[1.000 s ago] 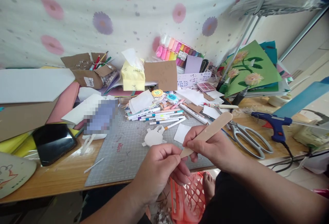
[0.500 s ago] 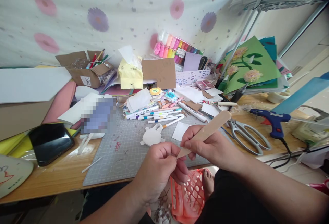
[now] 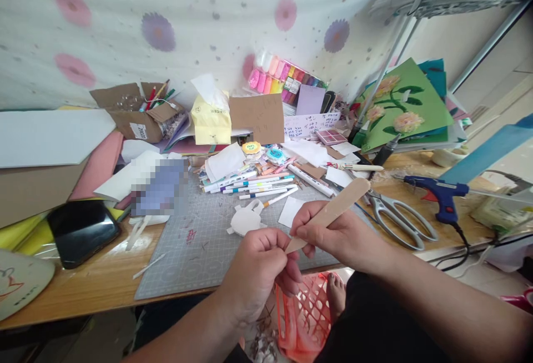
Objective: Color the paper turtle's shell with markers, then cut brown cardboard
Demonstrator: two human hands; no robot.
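Observation:
A flat, pale wooden stick (image 3: 339, 203) with a rounded upper end is pinched in my right hand (image 3: 328, 232). Its lower, pointed end meets the fingers of my left hand (image 3: 264, 266), which are curled and pressed together; whatever else they hold is hidden. Both hands are close together over the front edge of the grey cutting mat (image 3: 179, 263). Just beyond them on the mat lie a round white paper cutout with small tabs (image 3: 246, 218) and a white paper square (image 3: 290, 211).
Marker pens (image 3: 266, 185) and paper scraps cover the mat's back. To the right are grey scissors (image 3: 400, 216) and a blue glue gun (image 3: 443, 193). A black phone (image 3: 83, 232) lies left. Below the table edge stands a red basket (image 3: 291, 324).
The wooden stick's upper end has shifted slightly left and my right hand has moved slightly with it. Both hands keep nearly the same pose.

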